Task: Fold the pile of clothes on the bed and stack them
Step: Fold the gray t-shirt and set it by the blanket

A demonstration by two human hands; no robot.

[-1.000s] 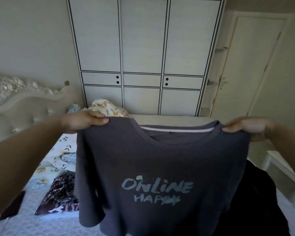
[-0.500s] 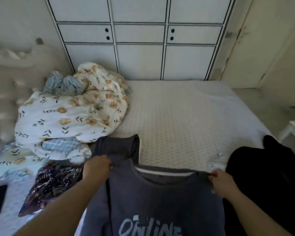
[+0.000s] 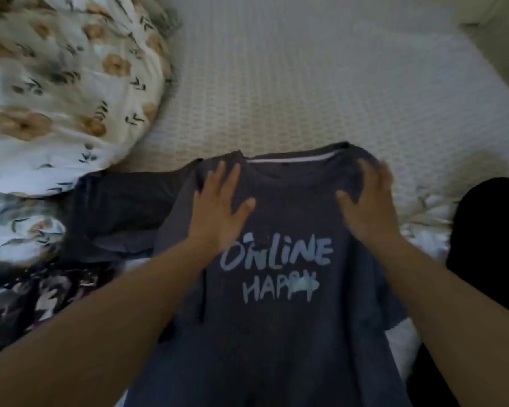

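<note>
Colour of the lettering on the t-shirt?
Pale blue lettering on the dark grey t-shirt; head view.

Two bare forearms reaching forward from the lower corners, left hand (image 3: 218, 210) flat, palm down, fingers straight and slightly spread, thumb out to the right, right hand (image 3: 368, 201) palm down, fingers motion-blurred, thumb pointing left
</note>
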